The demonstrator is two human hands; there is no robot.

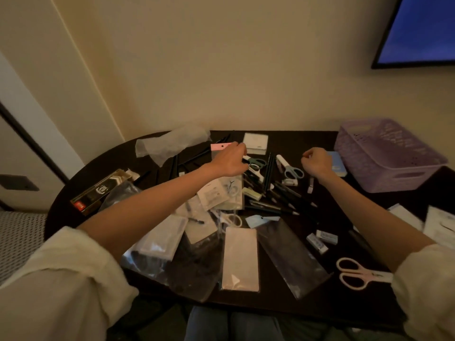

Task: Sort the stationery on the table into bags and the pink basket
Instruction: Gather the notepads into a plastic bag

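- Fingers (pixel 242 150) of the left hand (pixel 231 159) are curled down over the pile near the far edge of the surface (pixel 290 295), right by a pink-topped packet (pixel 220 146); whether they pinch it or the dark pencil tip under them, I cannot tell.
- Right hand (pixel 317 162) hovers in a loose fist, fingers curled in, nothing visibly held, just beside a blue pad (pixel 338 163).
- Basket (pixel 386 156) sits at the far right corner, looking more lilac than pink in this dim light, well apart from the left hand.
- Green scissors (pixel 257 163) lie just past the left hand, and blue scissors (pixel 293 171) lie between the two hands.
- Pencils (pixel 269 168) are scattered dark across the middle, some fanned toward the right.
- Clear bags (pixel 240 258) lie flat along the near edge, one pale, one dark beside it.
- Pink scissors (pixel 354 273) rest at the near right, close to the right sleeve (pixel 428 289).
- Erasers (pixel 321 239) sit between the bags and the right forearm.
- Black box (pixel 101 190) lies at the left edge, under the left forearm's line.
- White pad (pixel 255 143) sits at the far edge, just beyond the left hand.
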